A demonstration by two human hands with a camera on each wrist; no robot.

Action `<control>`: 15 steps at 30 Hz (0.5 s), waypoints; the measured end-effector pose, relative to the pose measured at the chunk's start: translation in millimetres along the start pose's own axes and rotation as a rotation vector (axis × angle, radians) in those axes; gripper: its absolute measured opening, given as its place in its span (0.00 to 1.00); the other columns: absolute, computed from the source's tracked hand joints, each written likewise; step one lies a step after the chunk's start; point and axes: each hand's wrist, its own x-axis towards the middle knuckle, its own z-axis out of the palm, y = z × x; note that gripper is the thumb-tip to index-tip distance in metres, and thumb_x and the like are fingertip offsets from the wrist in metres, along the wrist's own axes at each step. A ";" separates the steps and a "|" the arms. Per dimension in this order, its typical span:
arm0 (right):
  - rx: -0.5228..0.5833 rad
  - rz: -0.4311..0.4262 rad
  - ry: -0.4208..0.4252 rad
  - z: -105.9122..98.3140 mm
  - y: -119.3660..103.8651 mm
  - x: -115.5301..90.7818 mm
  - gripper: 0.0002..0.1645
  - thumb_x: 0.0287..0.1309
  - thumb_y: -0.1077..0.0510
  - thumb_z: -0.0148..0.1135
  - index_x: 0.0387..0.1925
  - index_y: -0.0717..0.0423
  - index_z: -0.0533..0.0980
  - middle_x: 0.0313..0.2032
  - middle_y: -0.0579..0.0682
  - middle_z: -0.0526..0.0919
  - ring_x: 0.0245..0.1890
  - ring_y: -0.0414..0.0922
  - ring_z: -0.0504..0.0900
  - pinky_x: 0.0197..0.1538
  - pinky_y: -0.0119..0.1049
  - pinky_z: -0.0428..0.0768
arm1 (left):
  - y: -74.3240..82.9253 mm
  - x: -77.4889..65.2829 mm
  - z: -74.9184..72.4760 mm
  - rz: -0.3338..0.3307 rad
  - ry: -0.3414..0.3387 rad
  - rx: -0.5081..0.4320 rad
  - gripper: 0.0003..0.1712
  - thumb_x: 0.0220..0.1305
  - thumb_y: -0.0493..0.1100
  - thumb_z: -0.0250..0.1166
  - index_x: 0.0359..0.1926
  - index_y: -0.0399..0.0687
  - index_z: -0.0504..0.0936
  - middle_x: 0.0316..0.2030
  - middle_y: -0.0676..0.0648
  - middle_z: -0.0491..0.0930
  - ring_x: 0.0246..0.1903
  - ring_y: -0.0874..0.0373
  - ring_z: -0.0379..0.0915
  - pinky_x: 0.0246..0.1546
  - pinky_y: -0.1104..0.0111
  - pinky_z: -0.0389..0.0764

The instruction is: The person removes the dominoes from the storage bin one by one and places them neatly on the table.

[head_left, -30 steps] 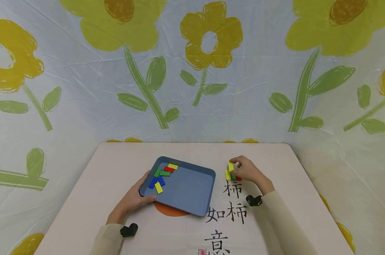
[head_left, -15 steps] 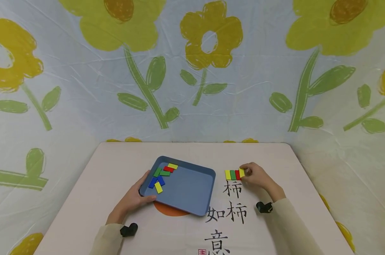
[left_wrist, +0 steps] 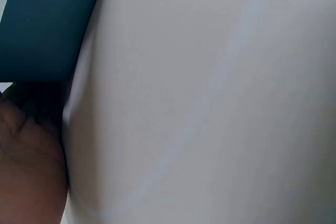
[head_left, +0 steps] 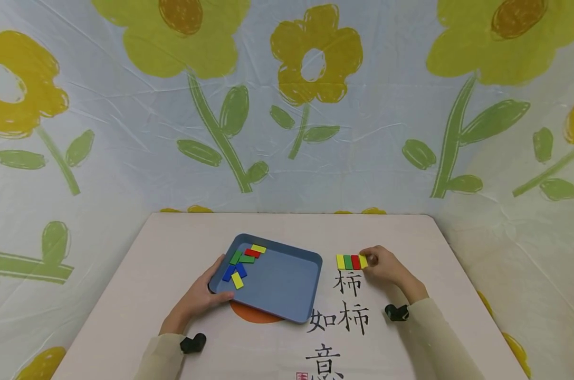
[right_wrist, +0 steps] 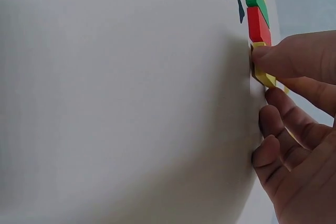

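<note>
My left hand (head_left: 198,296) grips the blue-grey tray (head_left: 278,287) at its left corner, thumb on the near rim. In the left wrist view the tray wall (left_wrist: 44,24) shows beside part of that hand. To the right of the tray, a row of flat blocks lies side by side: a yellow block (head_left: 340,262), a green block (head_left: 348,262) and a red block (head_left: 356,263). At the row's right end my right hand (head_left: 389,269) pinches another yellow block (right_wrist: 266,80) between thumb and finger, against or very near the red one.
Inside the tray's left part lie several loose blocks, among them a red block (head_left: 252,253), a blue block (head_left: 241,269) and a yellow block (head_left: 237,280). Black characters (head_left: 352,317) and an orange shape (head_left: 254,312) mark the tabletop. A flowered cloth (head_left: 363,174) hangs behind.
My right hand has brought the yellow block from above the row down to its right end, beside the red block. My left hand and the tray stay put.
</note>
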 end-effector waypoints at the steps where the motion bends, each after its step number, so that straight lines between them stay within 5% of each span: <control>1: 0.000 0.000 0.001 0.4 0.4 0.3 0.27 0.52 0.65 0.70 0.57 0.64 0.80 0.51 0.61 0.80 0.44 0.53 0.75 0.47 0.48 0.79 | 0.2 -0.1 0.0 -0.001 0.000 -0.001 0.63 0.56 0.61 0.75 0.83 0.70 0.44 0.82 0.42 0.48 0.79 0.33 0.45 0.73 0.31 0.52; 15: -0.001 0.014 -0.010 -0.6 -3.2 -1.4 0.29 0.52 0.65 0.70 0.59 0.63 0.79 0.53 0.61 0.79 0.45 0.52 0.75 0.48 0.48 0.80 | -3.1 1.0 1.0 -0.003 0.006 0.001 0.64 0.56 0.62 0.75 0.83 0.70 0.44 0.82 0.41 0.49 0.79 0.33 0.46 0.73 0.31 0.53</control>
